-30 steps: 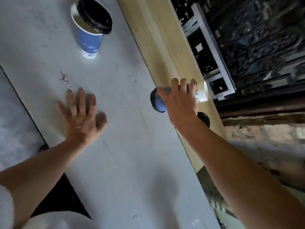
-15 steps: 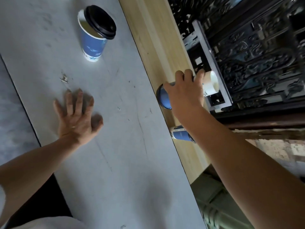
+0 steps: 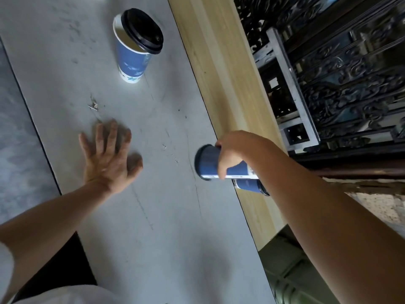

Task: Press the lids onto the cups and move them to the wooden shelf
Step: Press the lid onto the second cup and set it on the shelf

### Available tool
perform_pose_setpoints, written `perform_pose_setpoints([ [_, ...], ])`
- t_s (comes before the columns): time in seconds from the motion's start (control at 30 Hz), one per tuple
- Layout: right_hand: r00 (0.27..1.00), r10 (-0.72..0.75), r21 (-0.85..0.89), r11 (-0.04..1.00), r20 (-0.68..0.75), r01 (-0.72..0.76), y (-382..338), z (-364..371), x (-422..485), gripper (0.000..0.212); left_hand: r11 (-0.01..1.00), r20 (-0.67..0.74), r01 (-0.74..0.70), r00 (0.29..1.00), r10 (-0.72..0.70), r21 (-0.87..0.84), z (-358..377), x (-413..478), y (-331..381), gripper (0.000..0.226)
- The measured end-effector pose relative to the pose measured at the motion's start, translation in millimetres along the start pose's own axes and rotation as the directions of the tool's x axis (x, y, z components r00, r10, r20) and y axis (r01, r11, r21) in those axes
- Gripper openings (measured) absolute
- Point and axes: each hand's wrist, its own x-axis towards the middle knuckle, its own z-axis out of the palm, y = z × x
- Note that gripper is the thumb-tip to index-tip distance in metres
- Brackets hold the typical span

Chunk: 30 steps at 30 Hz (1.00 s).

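The left hand (image 3: 109,156) is laid flat on the grey tabletop (image 3: 153,216) at centre left, fingers straight and spread. At centre right, by the wooden shelf (image 3: 219,73) edge, a lidded blue cup (image 3: 208,161) is gripped by the curled right hand (image 3: 236,150). At upper left a second cup (image 3: 131,60) is topped by a skewed black lid (image 3: 142,31).

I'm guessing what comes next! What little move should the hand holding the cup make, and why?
Probably set it down upright on the wooden shelf beside the other cup: the right hand grips a lidded cup, tilted, at the shelf's edge.
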Motion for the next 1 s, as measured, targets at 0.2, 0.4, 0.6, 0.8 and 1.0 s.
perform_pose_setpoints([
  [0.2, 0.773, 0.044, -0.084, 0.989, -0.633, -0.125, -6.3, -3.6, 7.4, 0.061, 1.000, 0.021, 0.003, 1.000, -0.004, 0.024, -0.5, 0.2, -0.9, 0.089],
  [0.4, 0.781, 0.077, -0.357, 0.858, -0.620, -0.368, 4.4, -1.0, 14.1, 0.046, 1.000, 0.017, 0.000, 1.000, 0.000, 0.016, -0.4, -0.5, -0.5, 0.089],
  [0.6, 0.895, -0.138, -0.174, 0.982, -0.424, 0.069, -3.2, 12.5, 18.6, 0.067, 1.000, 0.014, 0.000, 1.000, 0.000, 0.018, -1.5, 1.3, -0.5, 0.089],
  [0.8, 0.772, -0.141, -0.347, 0.931, -0.620, -0.108, -8.6, 0.1, 22.5, 0.067, 1.000, 0.022, 0.006, 1.000, -0.007, 0.027, 0.5, 1.3, -0.8, 0.089],
  [1.0, 0.754, -0.139, -0.368, 0.919, -0.642, -0.144, -8.4, 3.3, 25.4, 0.066, 1.000, 0.014, 0.017, 1.000, -0.017, 0.020, -0.4, 0.8, -0.8, 0.089],
])
